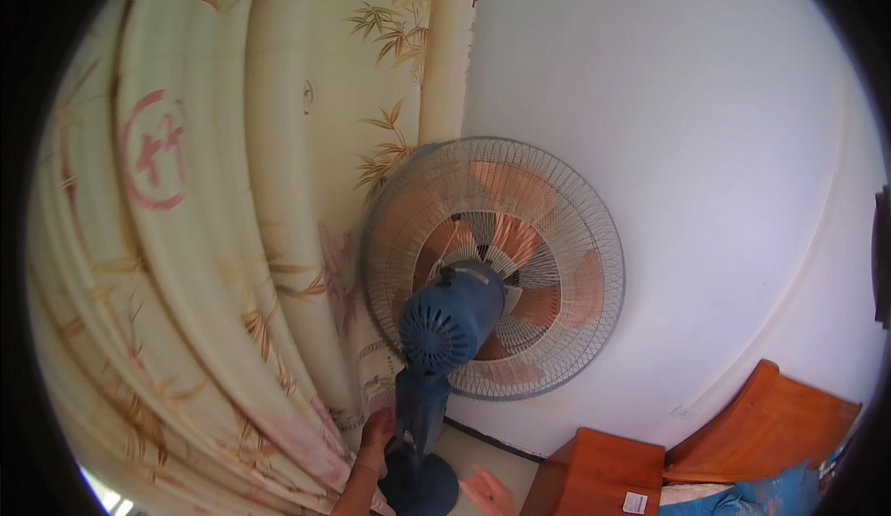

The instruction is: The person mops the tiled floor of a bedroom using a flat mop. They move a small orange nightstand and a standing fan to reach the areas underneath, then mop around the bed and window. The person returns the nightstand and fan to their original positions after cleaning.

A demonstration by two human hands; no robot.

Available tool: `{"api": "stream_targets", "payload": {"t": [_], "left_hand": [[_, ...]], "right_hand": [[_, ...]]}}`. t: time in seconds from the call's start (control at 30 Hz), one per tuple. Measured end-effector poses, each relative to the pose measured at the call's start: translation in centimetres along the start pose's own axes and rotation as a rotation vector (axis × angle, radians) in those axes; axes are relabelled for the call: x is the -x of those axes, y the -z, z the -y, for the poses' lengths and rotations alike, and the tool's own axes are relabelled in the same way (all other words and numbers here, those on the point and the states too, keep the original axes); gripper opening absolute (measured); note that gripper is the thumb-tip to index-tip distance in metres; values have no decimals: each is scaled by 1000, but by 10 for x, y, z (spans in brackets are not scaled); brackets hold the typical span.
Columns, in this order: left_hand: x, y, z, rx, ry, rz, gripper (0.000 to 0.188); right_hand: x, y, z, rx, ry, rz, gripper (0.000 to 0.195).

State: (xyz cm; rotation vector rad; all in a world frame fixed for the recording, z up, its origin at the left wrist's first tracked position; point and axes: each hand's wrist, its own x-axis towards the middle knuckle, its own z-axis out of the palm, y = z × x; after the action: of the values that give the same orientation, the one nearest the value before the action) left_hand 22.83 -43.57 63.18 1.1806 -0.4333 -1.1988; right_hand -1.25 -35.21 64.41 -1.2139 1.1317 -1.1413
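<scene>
A blue pedestal fan point(452, 317) stands in the corner, seen from behind its motor, with orange blades inside a round wire guard point(592, 217). My left hand point(378, 431) is at the left side of the fan's lower column, its fingers partly hidden; whether it grips the column or only touches it does not show. My right hand point(491, 491) is to the right of the round base point(442, 485), apart from the fan, blurred and cut by the lower edge. Its fingers look partly spread, with nothing seen in them.
Long cream curtains point(209, 237) with bamboo prints hang at the left, close to the fan. A pale wall point(682, 168) rises behind and to the right. At the lower right are a reddish-brown wooden cabinet point(612, 460), a wooden headboard point(766, 425) and blue fabric point(773, 495).
</scene>
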Motion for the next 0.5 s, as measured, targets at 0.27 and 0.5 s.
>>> {"api": "stream_targets", "payload": {"t": [0.27, 0.5], "left_hand": [[-123, 30, 42, 36, 35, 431, 36], [-93, -6, -3, -64, 33, 586, 49]], "right_hand": [[-80, -76, 72, 372, 302, -194, 71], [-102, -85, 73, 549, 384, -171, 79]]}}
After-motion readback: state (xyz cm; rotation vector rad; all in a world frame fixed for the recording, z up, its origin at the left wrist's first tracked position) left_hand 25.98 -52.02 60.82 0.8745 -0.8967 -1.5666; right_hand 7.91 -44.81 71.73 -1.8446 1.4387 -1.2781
